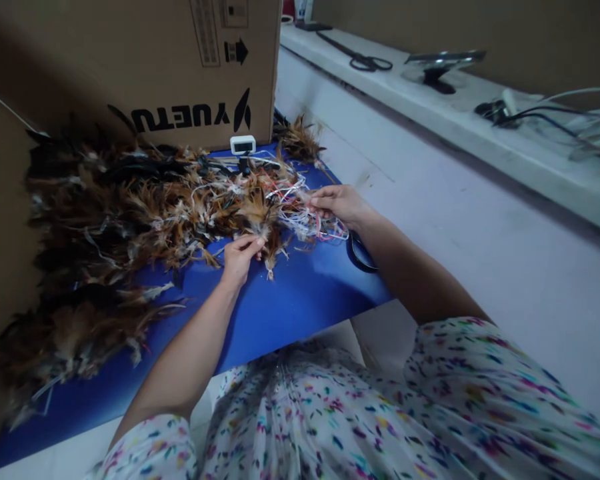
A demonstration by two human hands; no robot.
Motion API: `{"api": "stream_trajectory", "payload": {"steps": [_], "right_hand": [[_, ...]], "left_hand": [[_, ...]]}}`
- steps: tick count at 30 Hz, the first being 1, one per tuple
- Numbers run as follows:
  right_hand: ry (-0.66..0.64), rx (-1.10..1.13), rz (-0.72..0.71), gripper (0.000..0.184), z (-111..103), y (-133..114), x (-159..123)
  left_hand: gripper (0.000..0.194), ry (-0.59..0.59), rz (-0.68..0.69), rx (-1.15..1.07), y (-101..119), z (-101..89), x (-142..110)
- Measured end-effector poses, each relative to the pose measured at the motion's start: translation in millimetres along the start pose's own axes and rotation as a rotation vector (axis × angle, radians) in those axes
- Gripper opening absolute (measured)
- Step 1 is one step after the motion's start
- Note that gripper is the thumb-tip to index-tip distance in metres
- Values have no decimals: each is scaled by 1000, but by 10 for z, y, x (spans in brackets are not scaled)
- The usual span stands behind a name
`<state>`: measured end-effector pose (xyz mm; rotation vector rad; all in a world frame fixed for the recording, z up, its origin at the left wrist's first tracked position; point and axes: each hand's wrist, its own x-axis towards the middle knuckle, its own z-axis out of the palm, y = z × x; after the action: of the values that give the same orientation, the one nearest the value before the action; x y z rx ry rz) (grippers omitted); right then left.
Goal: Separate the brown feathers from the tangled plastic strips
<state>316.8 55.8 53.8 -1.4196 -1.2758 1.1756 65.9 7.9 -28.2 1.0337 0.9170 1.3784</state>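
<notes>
My left hand pinches the base of a bundle of brown feathers, whose tips fan upward away from me. My right hand is closed at the edge of a tangle of white and red strings; its fingertips are pressed together, and what lies between them is too small to make out. A broad heap of brown and black feather bundles spreads over the blue tabletop to the left. Below my right wrist lies a black ring-shaped thing, partly covered by the forearm.
A large cardboard box stands behind the feathers. A small white device with a screen sits at the back. On the ledge at right rest scissors, a phone-like device on a stand and cables. More feathers lie front left.
</notes>
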Motion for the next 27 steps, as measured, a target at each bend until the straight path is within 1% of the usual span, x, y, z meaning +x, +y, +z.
{"api": "stream_trajectory", "payload": {"steps": [4, 6, 9, 11, 15, 21, 27], "right_hand": [[-78, 81, -20, 17, 152, 74, -142], [-116, 110, -34, 22, 257, 106, -217], [-166, 143, -14, 28, 434, 145, -319], [-180, 150, -18, 30, 547, 169, -369], [-171, 145, -76, 29, 721, 216, -420], [-140, 119, -103, 30, 833, 281, -446], [-174, 141, -101, 33, 857, 354, -455]], "left_hand": [[33, -29, -17, -24, 12, 0, -18], [32, -51, -13, -47, 21, 8, -30], [32, -83, -11, -86, 41, 30, -54], [32, -106, -42, -106, 57, 46, -72], [33, -154, -116, -127, 87, 68, -105], [36, -158, -156, -144, 78, 77, -111], [36, -151, -185, -130, 59, 91, -97]]}}
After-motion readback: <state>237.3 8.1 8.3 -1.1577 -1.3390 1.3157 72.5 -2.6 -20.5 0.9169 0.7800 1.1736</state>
